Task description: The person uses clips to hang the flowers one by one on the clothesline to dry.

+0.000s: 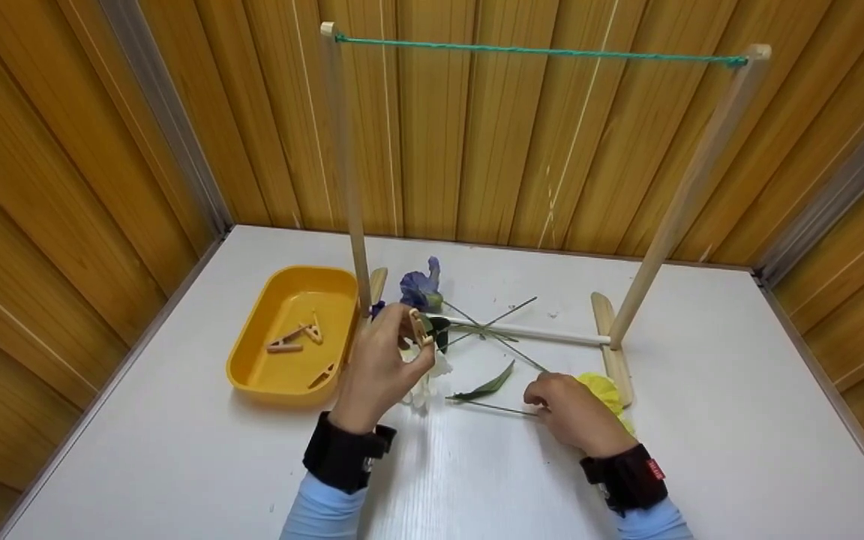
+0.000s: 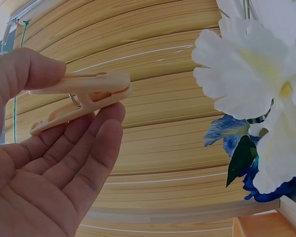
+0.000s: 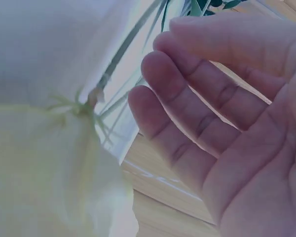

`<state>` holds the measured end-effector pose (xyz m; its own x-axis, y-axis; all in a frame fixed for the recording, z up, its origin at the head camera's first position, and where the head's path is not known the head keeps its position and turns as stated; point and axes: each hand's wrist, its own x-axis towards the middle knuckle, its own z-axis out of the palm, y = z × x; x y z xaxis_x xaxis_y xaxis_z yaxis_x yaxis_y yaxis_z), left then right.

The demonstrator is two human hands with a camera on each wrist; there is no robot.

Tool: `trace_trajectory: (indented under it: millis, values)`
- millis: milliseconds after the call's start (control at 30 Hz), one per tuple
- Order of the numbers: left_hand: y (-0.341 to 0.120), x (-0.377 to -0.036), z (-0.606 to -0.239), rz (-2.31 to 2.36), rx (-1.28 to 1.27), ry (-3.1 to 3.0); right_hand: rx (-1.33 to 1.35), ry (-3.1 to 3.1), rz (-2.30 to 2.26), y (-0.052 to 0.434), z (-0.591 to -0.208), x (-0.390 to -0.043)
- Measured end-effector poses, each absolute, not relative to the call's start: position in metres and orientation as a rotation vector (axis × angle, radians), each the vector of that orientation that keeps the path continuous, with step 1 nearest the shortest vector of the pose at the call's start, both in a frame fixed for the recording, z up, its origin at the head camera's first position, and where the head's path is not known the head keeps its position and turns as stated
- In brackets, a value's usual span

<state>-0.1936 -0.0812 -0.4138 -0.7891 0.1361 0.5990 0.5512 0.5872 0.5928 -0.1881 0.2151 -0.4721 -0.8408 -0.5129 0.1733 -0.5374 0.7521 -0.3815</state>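
Observation:
My left hand (image 1: 381, 367) pinches a light wooden-coloured clothespin (image 2: 84, 95) between thumb and fingers, beside the yellow tray. Below and beyond that hand are a white flower (image 2: 241, 74) and a purple-blue flower (image 1: 421, 289), partly hidden by it in the head view. My right hand (image 1: 580, 412) is low over the table beside a yellow flower (image 1: 601, 390), whose green stem (image 3: 123, 54) passes near the fingertips. Its fingers are loosely bent, and the right wrist view shows nothing gripped between them. A long green leaf (image 1: 488, 384) lies between the hands.
A yellow tray (image 1: 241, 360) at the left contains several clothespins (image 1: 284, 343). Two wooden posts (image 1: 672, 225) with flat feet hold a green cord (image 1: 537, 51) stretched between their tops. A white rod (image 1: 552, 331) joins them low down, with crossed stems over it.

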Motion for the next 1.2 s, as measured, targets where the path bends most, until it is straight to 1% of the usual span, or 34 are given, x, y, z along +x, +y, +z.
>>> trace_trajectory:
  millis: [533,867,1200]
  values:
    - [-0.079,-0.194,-0.416,-1.092,-0.562,-2.301,0.825,-2.923,0.618,0.202,-0.485,-0.188]
    - [-0.079,-0.194,-0.415,-1.123,-0.557,-2.316,0.863,-2.885,0.6,0.199,-0.487,-0.188]
    - [-0.081,-0.195,-0.415,-1.149,-0.564,-2.308,0.822,-2.897,0.589,0.201,-0.486,-0.188]
